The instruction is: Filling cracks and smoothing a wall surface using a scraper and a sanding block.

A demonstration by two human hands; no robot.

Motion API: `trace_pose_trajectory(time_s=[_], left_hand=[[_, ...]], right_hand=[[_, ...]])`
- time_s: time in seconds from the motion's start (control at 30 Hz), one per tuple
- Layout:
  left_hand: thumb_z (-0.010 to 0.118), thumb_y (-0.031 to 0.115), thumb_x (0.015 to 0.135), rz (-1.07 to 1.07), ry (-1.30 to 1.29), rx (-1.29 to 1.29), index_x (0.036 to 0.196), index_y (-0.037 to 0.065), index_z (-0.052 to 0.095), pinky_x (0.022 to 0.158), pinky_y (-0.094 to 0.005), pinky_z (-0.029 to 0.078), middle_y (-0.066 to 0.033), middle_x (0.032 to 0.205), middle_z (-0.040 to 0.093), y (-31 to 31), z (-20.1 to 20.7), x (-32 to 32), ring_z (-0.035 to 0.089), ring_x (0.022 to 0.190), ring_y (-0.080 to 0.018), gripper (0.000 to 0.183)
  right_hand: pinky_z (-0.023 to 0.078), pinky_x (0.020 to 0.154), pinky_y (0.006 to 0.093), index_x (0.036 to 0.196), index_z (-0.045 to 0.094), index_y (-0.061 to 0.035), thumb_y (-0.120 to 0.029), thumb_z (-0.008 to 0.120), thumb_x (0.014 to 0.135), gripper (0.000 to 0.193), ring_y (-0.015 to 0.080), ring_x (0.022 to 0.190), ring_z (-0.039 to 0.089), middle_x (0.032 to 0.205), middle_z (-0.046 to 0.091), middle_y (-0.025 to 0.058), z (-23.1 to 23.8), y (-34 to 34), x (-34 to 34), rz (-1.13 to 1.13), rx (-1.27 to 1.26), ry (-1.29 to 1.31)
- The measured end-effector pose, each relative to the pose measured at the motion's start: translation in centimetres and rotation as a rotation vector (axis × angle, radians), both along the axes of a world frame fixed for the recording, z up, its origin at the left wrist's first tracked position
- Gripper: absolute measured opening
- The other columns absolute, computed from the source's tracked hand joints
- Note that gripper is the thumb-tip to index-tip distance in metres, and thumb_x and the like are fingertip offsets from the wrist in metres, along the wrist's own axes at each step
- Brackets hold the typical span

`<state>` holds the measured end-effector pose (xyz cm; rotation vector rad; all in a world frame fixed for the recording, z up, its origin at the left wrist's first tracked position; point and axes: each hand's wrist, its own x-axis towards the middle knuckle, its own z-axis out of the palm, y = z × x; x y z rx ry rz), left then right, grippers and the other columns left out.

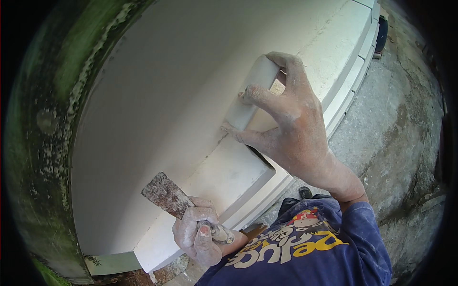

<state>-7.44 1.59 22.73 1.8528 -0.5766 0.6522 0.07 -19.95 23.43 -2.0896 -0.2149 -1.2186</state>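
Observation:
My left hand [200,236] is wrapped round the handle of a putty knife [167,193]. Its broad metal blade is crusted with dried material and points up and left, over the white surface. My right hand [298,114] grips a pale, flat rectangular block [253,88] by its edges, fingers spread along it. The block lies against the white slab [157,105], close to a thin seam line that runs diagonally across it. Both hands are dusted with white powder. Whether the block presses on the slab along its whole face I cannot tell.
Stepped white edging [350,86] runs along the slab's right side, with a dark gap [262,159] below my right hand. A green, mottled wall [47,124] borders the left. Rough grey concrete ground [396,128] lies to the right.

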Motion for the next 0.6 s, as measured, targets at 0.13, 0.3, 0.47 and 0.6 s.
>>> trace_pose_trajectory(time_s=[0.13, 0.3, 0.47, 0.6], left_hand=[[0.056, 0.031, 0.09, 0.024, -0.081, -0.1, 0.069, -0.003, 0.059, 0.055, -0.0335, 0.038, -0.0167, 0.06, 0.055, -0.4, -0.5, 0.2, 0.052, 0.059, -0.0239, 0.04], [0.057, 0.03, 0.089, 0.02, -0.072, -0.091, 0.071, -0.004, 0.059, 0.052, -0.0354, 0.039, -0.0166, 0.058, 0.054, 0.0, -0.9, 0.1, 0.052, 0.059, -0.025, 0.039], [0.058, 0.029, 0.089, 0.002, -0.096, -0.15, 0.075, -0.005, 0.059, 0.054, -0.0356, 0.04, -0.0153, 0.058, 0.054, 0.0, -0.6, -0.6, 0.052, 0.058, -0.0254, 0.037], [0.059, 0.029, 0.089, -0.058, -0.035, -0.049, 0.073, -0.005, 0.058, 0.054, -0.0349, 0.039, -0.0153, 0.058, 0.053, 0.0, -0.6, 0.4, 0.051, 0.058, -0.0252, 0.037]], right_hand=[[0.059, 0.098, 0.0476, 0.09, 0.072, -0.0067, -0.03, 0.092, 0.069, 0.038, 0.0372, 0.121, 0.06, 0.125, 0.054, 0.0217, -0.5, -4.4, 2.2, -0.032, 0.196, 0.12], [0.059, 0.092, 0.0463, 0.089, 0.071, -0.0065, -0.029, 0.094, 0.067, 0.04, 0.0362, 0.119, 0.059, 0.129, 0.053, 0.0191, -0.3, -0.1, 0.3, 0.005, 0.005, -0.008], [0.059, 0.089, 0.0462, 0.09, 0.071, -0.0056, -0.031, 0.093, 0.066, 0.041, 0.0357, 0.115, 0.061, 0.128, 0.052, 0.0195, 0.1, -4.0, 1.6, -0.043, 0.051, -0.005], [0.057, 0.09, 0.044, 0.091, 0.072, -0.0071, -0.03, 0.092, 0.069, 0.038, 0.0354, 0.118, 0.058, 0.128, 0.052, 0.0204, -0.2, -0.2, 0.6, -0.048, -0.012, -0.029]])
